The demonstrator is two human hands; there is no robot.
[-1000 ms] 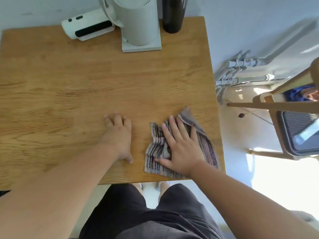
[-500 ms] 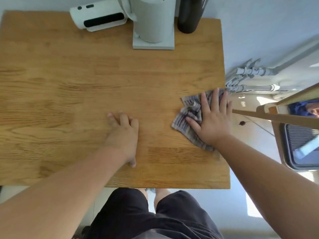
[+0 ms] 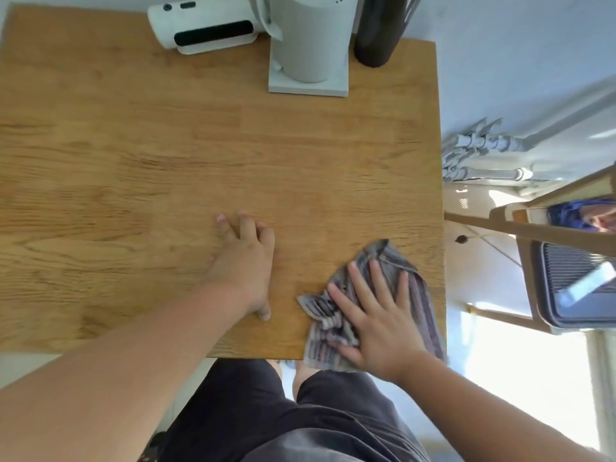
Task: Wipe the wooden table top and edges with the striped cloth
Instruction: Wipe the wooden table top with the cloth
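Note:
The wooden table [image 3: 173, 155] fills most of the view. The striped cloth [image 3: 383, 261] lies crumpled at the table's near right corner, its lower part hanging over the front edge. My right hand [image 3: 376, 318] presses flat on the cloth with fingers spread. My left hand [image 3: 246, 261] rests palm down on the bare wood to the left of the cloth, holding nothing.
At the back of the table stand a white kettle on its base [image 3: 308, 45], a white flat device [image 3: 203, 28] and a dark bottle [image 3: 378, 31]. A wooden chair [image 3: 533, 228] and white pipes [image 3: 480, 155] are right of the table.
My right hand first slid the cloth away along the right edge, then pulled it back to the near right corner. My left hand stayed flat in place.

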